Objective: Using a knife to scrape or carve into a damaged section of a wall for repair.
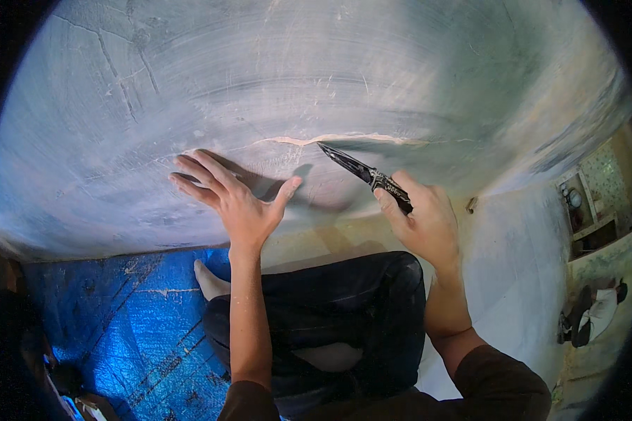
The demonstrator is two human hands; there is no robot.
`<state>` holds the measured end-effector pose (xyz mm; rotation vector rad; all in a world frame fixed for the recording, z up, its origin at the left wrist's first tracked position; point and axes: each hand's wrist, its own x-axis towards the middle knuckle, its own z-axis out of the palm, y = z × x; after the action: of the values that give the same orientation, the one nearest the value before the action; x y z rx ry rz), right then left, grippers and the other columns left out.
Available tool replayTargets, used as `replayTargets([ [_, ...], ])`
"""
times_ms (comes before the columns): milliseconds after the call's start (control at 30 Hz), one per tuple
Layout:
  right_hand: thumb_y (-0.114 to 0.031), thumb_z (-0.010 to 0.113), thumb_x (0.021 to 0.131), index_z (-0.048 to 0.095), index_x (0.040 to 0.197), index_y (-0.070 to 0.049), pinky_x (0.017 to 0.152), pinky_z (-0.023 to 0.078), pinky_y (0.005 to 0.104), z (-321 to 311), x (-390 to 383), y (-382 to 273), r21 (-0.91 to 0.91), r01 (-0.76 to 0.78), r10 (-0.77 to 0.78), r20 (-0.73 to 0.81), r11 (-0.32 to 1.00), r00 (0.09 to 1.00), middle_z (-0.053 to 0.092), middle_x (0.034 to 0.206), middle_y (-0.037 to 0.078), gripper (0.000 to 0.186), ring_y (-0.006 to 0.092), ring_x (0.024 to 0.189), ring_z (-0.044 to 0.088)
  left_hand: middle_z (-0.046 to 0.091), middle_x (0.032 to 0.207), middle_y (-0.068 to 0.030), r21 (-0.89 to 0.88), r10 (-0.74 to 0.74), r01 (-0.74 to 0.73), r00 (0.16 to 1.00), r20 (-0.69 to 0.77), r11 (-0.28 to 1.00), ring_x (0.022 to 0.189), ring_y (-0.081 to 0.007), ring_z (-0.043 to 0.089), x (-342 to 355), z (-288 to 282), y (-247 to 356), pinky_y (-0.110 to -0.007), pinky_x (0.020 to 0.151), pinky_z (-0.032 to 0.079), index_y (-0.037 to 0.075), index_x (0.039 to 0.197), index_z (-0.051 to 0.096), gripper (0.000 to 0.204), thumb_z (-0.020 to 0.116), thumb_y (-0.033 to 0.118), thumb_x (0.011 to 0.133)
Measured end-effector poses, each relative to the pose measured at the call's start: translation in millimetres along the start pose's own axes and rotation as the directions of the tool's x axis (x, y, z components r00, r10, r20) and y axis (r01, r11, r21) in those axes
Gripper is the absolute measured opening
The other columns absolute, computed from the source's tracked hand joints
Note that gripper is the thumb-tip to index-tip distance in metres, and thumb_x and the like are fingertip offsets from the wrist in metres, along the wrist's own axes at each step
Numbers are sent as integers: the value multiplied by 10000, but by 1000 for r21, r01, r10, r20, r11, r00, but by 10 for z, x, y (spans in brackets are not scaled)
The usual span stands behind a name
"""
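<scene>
A pale, plastered wall (260,77) rises in front of me, with a long light-coloured crack (344,138) running across it. My right hand (425,221) grips a black folding knife (358,168) by its handle. The blade points up and left, and its tip is at the lower edge of the crack, close to or touching the wall. My left hand (235,200) rests against the wall left of the knife, fingers spread and thumb out, holding nothing. Its fingertips lie below the line of the crack.
Blue tarp (147,323) covers the floor at the left. My bent legs in dark trousers (337,302) are below the wall. Another pale wall (516,266) stands at the right, with a shelf (590,210) and a white and dark cloth-like item (597,312) beyond. Finer cracks (112,67) mark the upper left.
</scene>
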<state>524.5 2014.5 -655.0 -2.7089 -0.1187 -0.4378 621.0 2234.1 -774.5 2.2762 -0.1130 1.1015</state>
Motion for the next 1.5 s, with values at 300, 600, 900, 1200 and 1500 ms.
replayTargets([
  [300, -357, 618, 927, 590, 855, -67, 543, 445, 481, -46, 29, -64, 7, -23, 23, 39, 1000, 999, 574, 564, 147, 301, 396, 557, 584, -207, 1530, -367, 4, 15, -15, 1000, 13, 1000, 1394, -538, -251, -6, -26, 6, -686, 1080, -122, -116, 1494, -81, 1441, 734, 733, 662],
  [600, -373, 608, 930, 584, 848, -75, 558, 459, 496, -32, 10, -74, -7, -29, 29, 46, 1000, 999, 591, 587, 158, 310, 401, 579, 599, -213, 1531, -365, 4, 12, -12, 1000, 21, 1000, 1397, -537, -245, -7, -49, 20, -669, 1094, -107, -112, 1494, -86, 1422, 738, 712, 679],
  [900, -347, 629, 919, 581, 853, -63, 557, 457, 481, 53, 6, -39, 5, -18, 18, -1, 1000, 1000, 613, 637, 158, 296, 403, 607, 605, -203, 1525, -380, 29, 29, -29, 999, 19, 999, 1394, -538, -253, -10, -55, -9, -667, 1092, -118, -117, 1493, -79, 1400, 723, 712, 698],
  [1200, -310, 648, 912, 549, 835, -64, 517, 435, 458, 271, -28, 113, 57, 52, -46, -100, 997, 994, 593, 632, 152, 276, 387, 577, 592, -193, 1529, -376, 35, 25, -26, 1000, 13, 999, 1394, -539, -249, -13, -66, 2, -657, 1098, -117, -134, 1487, -62, 1384, 730, 693, 710],
  [1500, -205, 665, 925, 572, 836, -23, 487, 362, 299, 284, -160, 262, 420, 36, 22, -132, 907, 991, 475, 583, 65, 223, 166, 498, 415, -8, 1587, -321, 34, 207, -205, 975, -74, 978, 1420, -574, -113, -41, 21, 202, -624, 1148, 77, 128, 1466, 434, 652, 673, 359, 905],
])
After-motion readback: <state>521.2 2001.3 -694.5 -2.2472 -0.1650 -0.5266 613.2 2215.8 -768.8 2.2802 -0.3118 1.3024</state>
